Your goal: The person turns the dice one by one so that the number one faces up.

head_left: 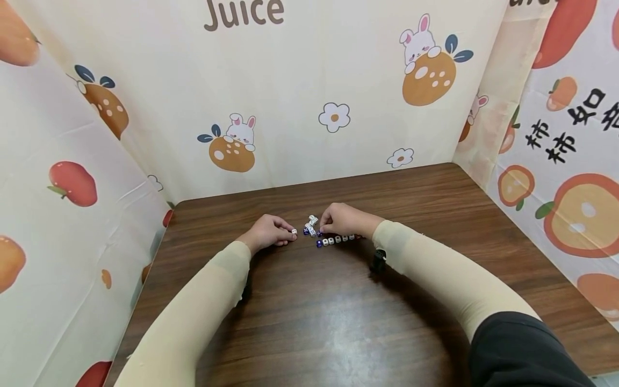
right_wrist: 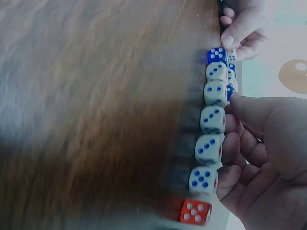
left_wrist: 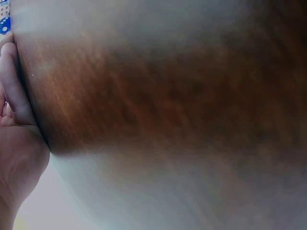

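Note:
My left hand (head_left: 271,231) pinches a white die (head_left: 294,231) between thumb and fingertips, low over the table. To its right, my right hand (head_left: 345,219) pinches a blue die (head_left: 319,233), seen at the thumb tip in the right wrist view. Nearer to me runs a straight row of dice: a blue die (right_wrist: 217,55) at the left end, several white dice (right_wrist: 213,120), and a red die (right_wrist: 195,212) at the right end. Between the hands lies a loose cluster of white dice (head_left: 312,219) with a blue die (head_left: 306,231). My right forearm partly covers the row's right end.
The brown wood-grain table (head_left: 300,322) reaches to a printed cloth backdrop (head_left: 290,134) at the back and both sides. A dark wrist device (head_left: 379,260) sits under my right wrist. In the left wrist view, mostly blurred table shows.

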`<state>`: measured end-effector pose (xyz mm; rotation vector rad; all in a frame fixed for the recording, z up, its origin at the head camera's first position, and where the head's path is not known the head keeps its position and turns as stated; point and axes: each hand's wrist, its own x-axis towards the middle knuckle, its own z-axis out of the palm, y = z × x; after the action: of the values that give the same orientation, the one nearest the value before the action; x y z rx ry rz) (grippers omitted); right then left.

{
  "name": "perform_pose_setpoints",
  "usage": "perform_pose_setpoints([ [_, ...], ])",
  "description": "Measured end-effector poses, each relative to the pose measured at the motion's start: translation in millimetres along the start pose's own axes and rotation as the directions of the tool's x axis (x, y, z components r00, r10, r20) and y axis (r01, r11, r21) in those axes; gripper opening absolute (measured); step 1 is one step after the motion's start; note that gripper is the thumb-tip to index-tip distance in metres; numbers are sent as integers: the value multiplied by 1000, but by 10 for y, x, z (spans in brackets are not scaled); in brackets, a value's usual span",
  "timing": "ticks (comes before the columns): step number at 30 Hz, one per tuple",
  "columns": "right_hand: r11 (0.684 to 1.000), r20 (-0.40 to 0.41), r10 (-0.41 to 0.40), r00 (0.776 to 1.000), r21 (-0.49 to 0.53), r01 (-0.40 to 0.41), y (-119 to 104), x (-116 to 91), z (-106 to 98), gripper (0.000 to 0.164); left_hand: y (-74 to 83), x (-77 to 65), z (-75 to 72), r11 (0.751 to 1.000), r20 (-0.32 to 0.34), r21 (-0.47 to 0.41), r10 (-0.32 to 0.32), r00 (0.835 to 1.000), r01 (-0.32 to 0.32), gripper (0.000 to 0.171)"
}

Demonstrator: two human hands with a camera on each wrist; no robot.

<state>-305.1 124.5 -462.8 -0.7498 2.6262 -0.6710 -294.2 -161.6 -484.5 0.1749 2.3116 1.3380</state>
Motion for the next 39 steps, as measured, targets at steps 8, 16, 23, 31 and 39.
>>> perform_pose_setpoints([
  [8,999,-4,37,999,-6,-37,39,-24,-38,19,-8,-3,-15,1000,0,17,8,1000,-8,20],
  [16,1000,0,2,1000,-11,-2,55,-14,-31,16,-17,24,-10,1000,7,8,3,1000,-3,19],
  [23,999,-9,46,999,-27,-47,76,-33,-43,16,3,6,-10,1000,9,3,-2,1000,2,19],
  [31,999,-19,32,999,3,-32,102,-36,-51,18,-3,11,-11,1000,4,1,-9,1000,9,19],
  [39,999,13,-31,999,44,31,145,-31,-43,17,-4,13,0,1000,-3,8,-7,1000,7,19],
])
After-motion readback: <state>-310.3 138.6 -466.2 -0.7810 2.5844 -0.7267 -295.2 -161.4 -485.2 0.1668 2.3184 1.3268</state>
